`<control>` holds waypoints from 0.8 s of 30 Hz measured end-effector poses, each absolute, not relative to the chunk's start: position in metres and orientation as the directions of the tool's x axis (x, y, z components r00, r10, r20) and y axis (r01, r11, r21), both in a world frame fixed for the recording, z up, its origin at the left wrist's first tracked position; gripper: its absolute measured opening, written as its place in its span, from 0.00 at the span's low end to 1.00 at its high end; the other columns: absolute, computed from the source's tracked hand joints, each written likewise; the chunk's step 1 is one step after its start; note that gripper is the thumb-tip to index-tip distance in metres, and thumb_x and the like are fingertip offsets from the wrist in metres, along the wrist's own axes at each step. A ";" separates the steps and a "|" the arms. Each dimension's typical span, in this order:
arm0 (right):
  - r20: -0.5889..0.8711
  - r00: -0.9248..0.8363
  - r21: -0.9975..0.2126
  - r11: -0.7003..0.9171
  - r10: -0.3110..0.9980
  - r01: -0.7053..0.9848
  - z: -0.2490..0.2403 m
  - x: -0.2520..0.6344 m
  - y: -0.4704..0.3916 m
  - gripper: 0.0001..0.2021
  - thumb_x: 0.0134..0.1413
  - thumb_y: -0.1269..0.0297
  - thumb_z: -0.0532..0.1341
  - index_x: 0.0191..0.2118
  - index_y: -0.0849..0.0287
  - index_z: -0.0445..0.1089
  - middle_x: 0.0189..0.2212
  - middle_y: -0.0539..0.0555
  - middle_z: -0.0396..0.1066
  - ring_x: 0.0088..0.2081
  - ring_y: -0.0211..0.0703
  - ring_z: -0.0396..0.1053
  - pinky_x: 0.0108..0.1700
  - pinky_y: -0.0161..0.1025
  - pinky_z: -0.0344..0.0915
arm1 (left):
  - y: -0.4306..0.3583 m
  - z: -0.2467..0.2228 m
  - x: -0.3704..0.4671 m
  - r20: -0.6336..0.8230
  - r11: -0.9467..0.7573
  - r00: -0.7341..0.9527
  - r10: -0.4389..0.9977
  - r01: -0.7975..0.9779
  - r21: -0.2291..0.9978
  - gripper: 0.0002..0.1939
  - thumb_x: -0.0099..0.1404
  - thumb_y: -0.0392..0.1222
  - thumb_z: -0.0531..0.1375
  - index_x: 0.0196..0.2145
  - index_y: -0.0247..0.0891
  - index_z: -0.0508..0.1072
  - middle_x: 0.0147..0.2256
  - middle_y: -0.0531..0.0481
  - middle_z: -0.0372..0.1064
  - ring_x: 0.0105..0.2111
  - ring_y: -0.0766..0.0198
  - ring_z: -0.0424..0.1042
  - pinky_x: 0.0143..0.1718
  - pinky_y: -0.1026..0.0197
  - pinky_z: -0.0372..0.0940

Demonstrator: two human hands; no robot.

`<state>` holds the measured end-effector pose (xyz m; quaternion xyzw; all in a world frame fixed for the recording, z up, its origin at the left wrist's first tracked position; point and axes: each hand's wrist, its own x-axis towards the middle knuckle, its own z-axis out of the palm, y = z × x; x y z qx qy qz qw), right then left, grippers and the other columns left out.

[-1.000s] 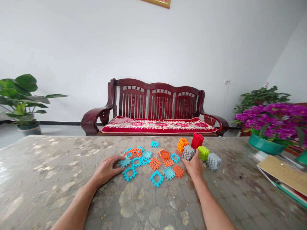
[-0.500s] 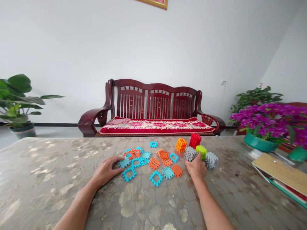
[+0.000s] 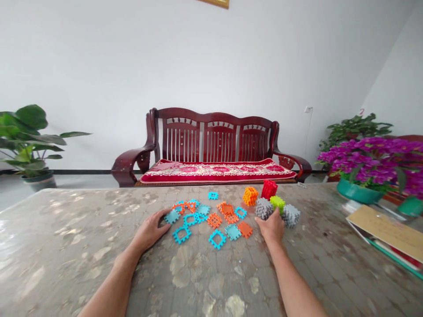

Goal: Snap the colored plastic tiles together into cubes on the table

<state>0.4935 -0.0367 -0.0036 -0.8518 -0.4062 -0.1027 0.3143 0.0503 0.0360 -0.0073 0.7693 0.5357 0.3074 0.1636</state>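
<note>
By my judgement the sorting looked partly done; five stacks stood grouped about the right hand (image 3: 271, 225), while the loose tiles (image 3: 214, 221) between the two hands lay unstacked; the dark grey stack (image 3: 264, 208) stood right at the right hand's fingers, the thumb by its left side and the other fingers by its right, though from my spot I could not tell whether they pinched it or only rested there; the lime stack (image 3: 277, 202) sat just past those fingers, the light grey stack (image 3: 291, 215) just to the hand's right, the red stack (image 3: 269, 189) farther beyond it, and the orange stack (image 3: 250, 196) beyond it and to its left; the left hand (image 3: 150, 230) was open, thumb apart from fingers, its tips beside a pale blue tile (image 3: 172, 216); what seemed left was the blue and orange spread on the counter (image 3: 198, 281), with a lone blue tile (image 3: 213, 195) well beyond both hands; the tiles looked flat and squarish with toothed edges, some solid, like the teal tile (image 3: 233, 232) and the plain orange tile (image 3: 245, 229) left of the right hand, others cut through like little windows; several overlapped just beyond the left hand; the stacks looked like bristly blocks
</note>
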 end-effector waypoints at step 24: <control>0.414 0.115 -0.328 0.031 0.903 0.944 -0.008 0.382 -0.049 0.19 0.54 0.80 0.51 0.45 0.57 0.72 0.44 0.56 0.73 0.48 0.46 0.67 0.51 0.38 0.59 | 0.010 -0.005 0.069 0.119 -0.267 0.245 0.962 0.935 0.233 0.32 0.70 0.53 0.48 0.68 0.42 0.57 0.68 0.45 0.54 0.69 0.52 0.51 0.68 0.45 0.46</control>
